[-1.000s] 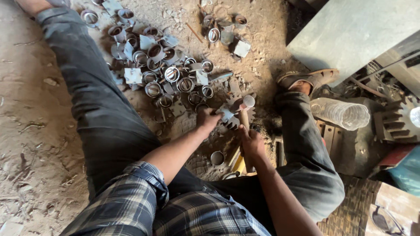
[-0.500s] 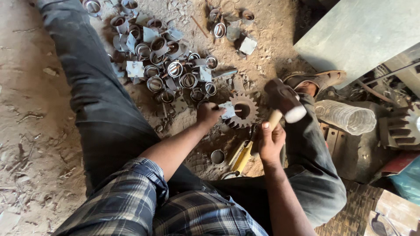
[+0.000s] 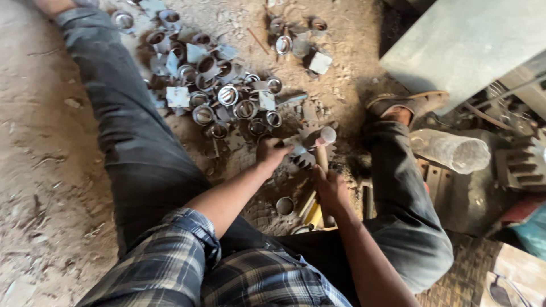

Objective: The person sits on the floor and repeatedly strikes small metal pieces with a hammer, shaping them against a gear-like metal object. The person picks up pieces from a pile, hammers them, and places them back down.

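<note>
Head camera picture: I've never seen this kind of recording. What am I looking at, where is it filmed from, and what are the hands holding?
This single view comes from a camera worn on a person's head, looking down at their own lap and hands. There is no machine. The person sits on a dirt floor with legs spread, in dark trousers and a plaid shirt.

The right hand grips the wooden handle of a hammer, whose head is down at the work. The left hand steadies a small metal piece on a toothed gear wheel used as a base.

Beyond the hands lies a heap of small metal rings and square plates. On the right are a sandal, a clear plastic bottle and a grey metal sheet.
</note>
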